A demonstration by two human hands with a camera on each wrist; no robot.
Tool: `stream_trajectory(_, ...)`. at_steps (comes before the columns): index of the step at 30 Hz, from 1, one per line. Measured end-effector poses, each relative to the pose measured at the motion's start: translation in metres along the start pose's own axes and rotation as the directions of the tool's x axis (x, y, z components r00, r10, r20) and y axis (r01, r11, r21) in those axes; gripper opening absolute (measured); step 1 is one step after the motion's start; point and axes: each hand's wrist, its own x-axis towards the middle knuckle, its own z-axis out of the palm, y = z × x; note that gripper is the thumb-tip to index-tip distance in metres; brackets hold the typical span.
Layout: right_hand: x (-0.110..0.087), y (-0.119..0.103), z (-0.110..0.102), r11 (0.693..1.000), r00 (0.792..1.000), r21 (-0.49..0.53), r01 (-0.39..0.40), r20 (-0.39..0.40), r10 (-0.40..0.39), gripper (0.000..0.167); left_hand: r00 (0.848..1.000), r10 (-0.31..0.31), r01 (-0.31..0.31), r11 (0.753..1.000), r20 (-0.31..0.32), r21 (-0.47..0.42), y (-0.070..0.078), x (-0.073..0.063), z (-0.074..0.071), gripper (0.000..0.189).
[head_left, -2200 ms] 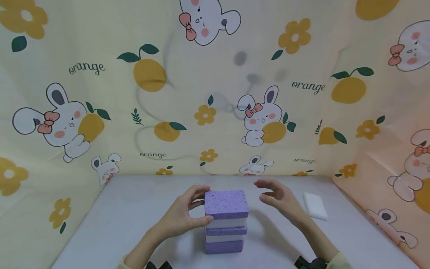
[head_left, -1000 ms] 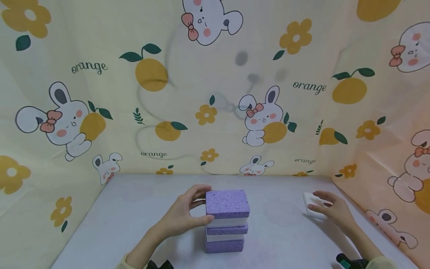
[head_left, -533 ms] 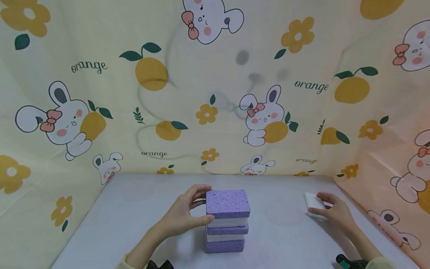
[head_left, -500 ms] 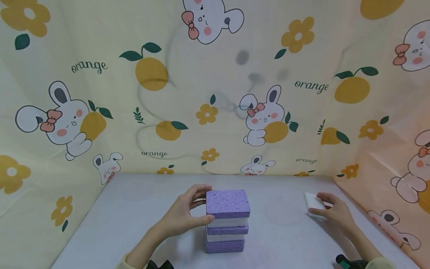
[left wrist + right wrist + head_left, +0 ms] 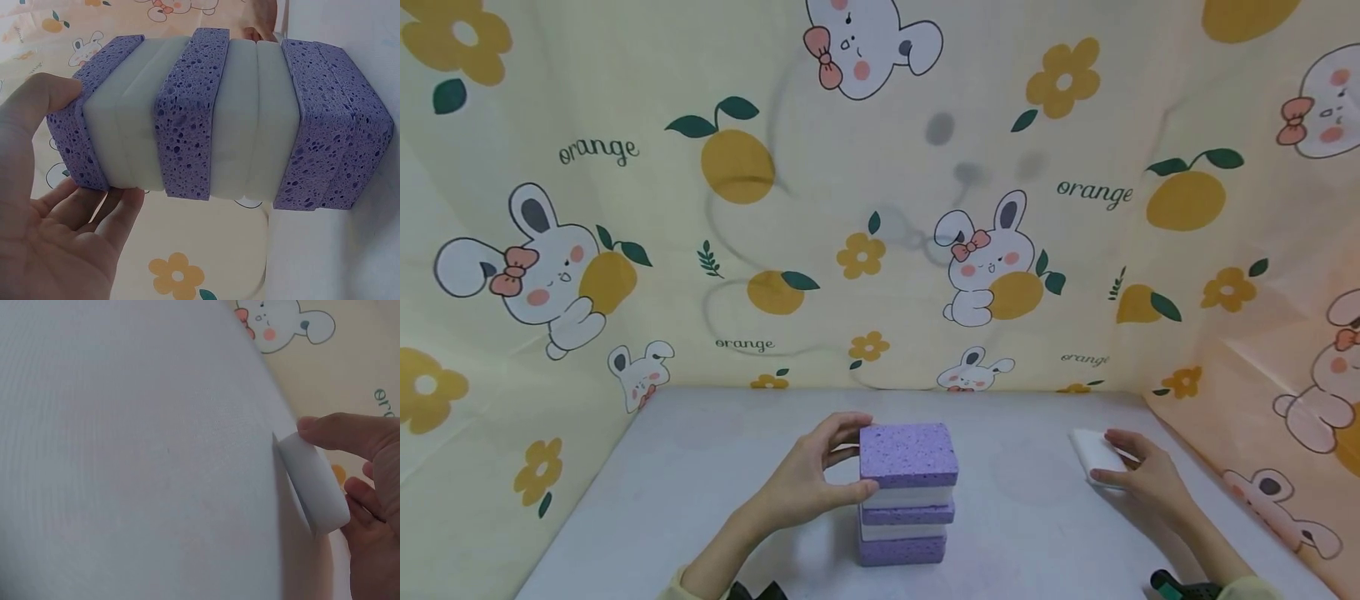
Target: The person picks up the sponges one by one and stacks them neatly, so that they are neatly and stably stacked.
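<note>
A stack of purple speckled sponges and white sponge blocks stands mid-table in the head view, in alternating bands. My left hand (image 5: 805, 479) steadies its top purple sponge (image 5: 910, 450), thumb at the near edge and fingers round the far side. The left wrist view has the stack lying sideways, with a middle purple sponge (image 5: 184, 125) between white blocks (image 5: 234, 125). Off to the right, my right hand (image 5: 1153, 475) pinches a loose white sponge block (image 5: 1093, 450) between thumb and fingers. That block leans in the right wrist view, with a shadow beside its lower edge.
The white table (image 5: 715, 467) runs back to a cream curtain (image 5: 820, 217) printed with rabbits and oranges. On the right another curtain panel (image 5: 1240, 417) closes in near the right hand. Black wrist gear (image 5: 1183, 586) shows at the bottom edge.
My right hand has gone from beside the stack to the loose white sponge block and taken hold of it; the block has shifted slightly left. The left hand keeps its place on the stack.
</note>
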Motion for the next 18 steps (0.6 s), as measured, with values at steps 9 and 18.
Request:
stream_trajectory(9, 0.0007, -0.0045, 0.0058, 0.999, 0.998, 0.041, 0.036, 0.041, -0.037, 0.101, 1.000, -0.006, 0.006, 1.000, -0.002, 0.011, 0.0001, 0.0005, 0.0006, 0.069)
stream_trajectory(18, 0.0014, -0.0058, 0.0101, 0.999, 0.998, 0.016, 0.030, 0.063, -0.031, 0.100, 1.000, -0.013, 0.013, 1.000, -0.004, 0.007, 0.0005, -0.0003, 0.0003, 0.069)
